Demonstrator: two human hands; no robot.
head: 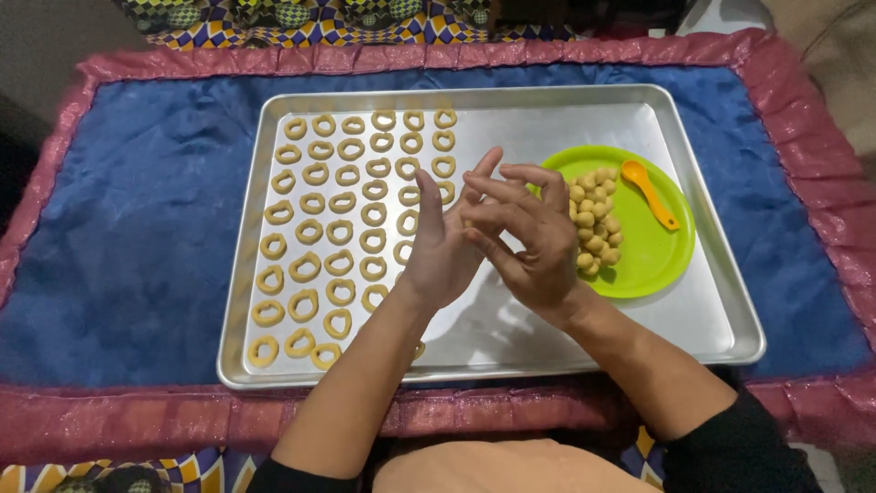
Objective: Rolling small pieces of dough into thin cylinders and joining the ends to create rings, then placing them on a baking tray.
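While the two palms are being pressed and rubbed together above the middle of the baking tray [703,319], a small bit of dough is probably being rolled between them, but it is hidden and cannot be seen. The left hand [444,239] is being held flat and open, with its fingers stretched up. The right hand [529,239] is being laid across it, with its fingers [511,196] spread and a little bent. Whether anything is really being held cannot be told.

For a good roll, the palms should be moved softly and evenly, so the dough is not being squashed thin or broken.

Just beside the right hand, little dough balls [595,224] are being kept in a heap on a green plate [652,260], with an orange spoon [650,194] lying near them. On the left part of the tray, dough rings [339,205] are being lined up in neat rows, a little apart from each other. Under the tray, a blue cloth [137,228] with a pink edge is being used as a cover.
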